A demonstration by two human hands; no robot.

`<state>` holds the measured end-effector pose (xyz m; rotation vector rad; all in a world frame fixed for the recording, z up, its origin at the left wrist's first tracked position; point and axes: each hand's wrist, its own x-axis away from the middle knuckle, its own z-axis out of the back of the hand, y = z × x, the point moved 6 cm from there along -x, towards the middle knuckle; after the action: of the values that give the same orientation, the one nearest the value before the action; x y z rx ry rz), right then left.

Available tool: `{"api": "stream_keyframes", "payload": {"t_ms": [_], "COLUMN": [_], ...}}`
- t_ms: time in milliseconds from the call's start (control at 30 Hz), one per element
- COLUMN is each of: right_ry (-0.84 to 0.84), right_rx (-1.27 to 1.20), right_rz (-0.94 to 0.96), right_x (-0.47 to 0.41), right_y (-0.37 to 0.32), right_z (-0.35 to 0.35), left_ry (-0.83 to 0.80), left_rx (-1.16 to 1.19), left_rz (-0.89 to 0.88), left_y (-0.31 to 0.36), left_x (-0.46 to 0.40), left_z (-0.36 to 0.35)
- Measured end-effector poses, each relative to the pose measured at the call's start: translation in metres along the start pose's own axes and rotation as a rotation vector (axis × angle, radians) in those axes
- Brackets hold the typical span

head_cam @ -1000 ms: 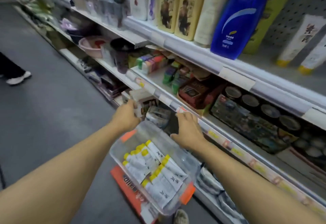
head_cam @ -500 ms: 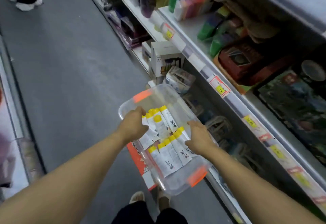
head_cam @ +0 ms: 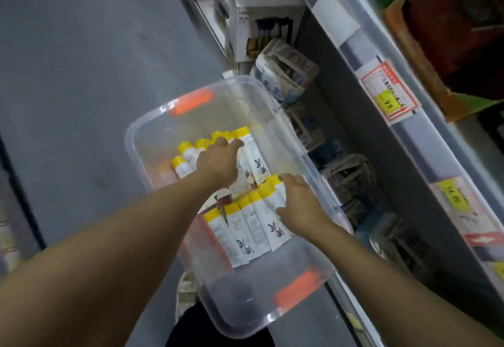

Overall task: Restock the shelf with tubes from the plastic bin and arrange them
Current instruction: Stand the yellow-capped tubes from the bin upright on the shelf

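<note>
Tubes (head_cam: pixel 246 228) partly hidden under both hands in the bin (head_cam: pixel 152 131); left hand (head_cam: pixel 218 162) and right hand (head_cam: pixel 298 207) grips unclear

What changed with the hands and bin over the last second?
Both hands left the far end of the plastic bin and came down inside it. The left hand now lies on the far row of tubes, the right hand on the near row. Tubes all stayed in the bin; none lifted yet.
</note>
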<state>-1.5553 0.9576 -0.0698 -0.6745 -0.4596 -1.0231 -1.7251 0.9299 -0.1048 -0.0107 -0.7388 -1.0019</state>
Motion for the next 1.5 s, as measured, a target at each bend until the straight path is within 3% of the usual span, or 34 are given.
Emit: {"api": "stream_keyframes", "payload": {"t_ms": [300, 400, 500, 700, 967, 1067, 1267, 1400, 1500], "right_ry": [-0.03, -0.023, -0.034, -0.001, 0.093, 0.122, 0.197, 0.095, -0.002], "right_rx": [0.045, 0.048, 0.092, 0.348, 0.294, 0.157, -0.272, -0.93, -1.33], "right_rz": [0.041, 0.044, 0.056, 0.096, 0.167, 0.15, -0.109, -0.26, -0.306], "right_x": [-0.026, -0.034, -0.038, -0.048, -0.032, -0.017, 0.018, 0.049, 0.083], "right_y": [0.013, 0.014, 0.011, 0.002, -0.029, -0.043, -0.049, -0.051, -0.059], "right_z": [-0.034, -0.042, -0.045, -0.05, -0.004, 0.035, 0.104, 0.119, 0.128], "left_ry": [0.073, 0.015, 0.066, 0.198, 0.181, 0.178, 0.209, 0.118, -0.018], "left_rx": [-0.027, -0.09, -0.128, -0.047, 0.21, 0.477, 1.078, 1.228, 1.3], "left_rz": [0.131, 0.128, 0.112, 0.162, 0.334, 0.414, 0.47, 0.436, 0.311], "left_y": [-0.012, -0.018, -0.022, -0.043, -0.063, -0.063, -0.054, -0.044, -0.022], "left_x": [-0.025, -0.02, -0.01, 0.006, 0.035, 0.051, 0.086, 0.113, 0.135], "left_z": [-0.033, -0.029, -0.008, 0.037, 0.049, 0.056, 0.094, 0.124, 0.147]}}
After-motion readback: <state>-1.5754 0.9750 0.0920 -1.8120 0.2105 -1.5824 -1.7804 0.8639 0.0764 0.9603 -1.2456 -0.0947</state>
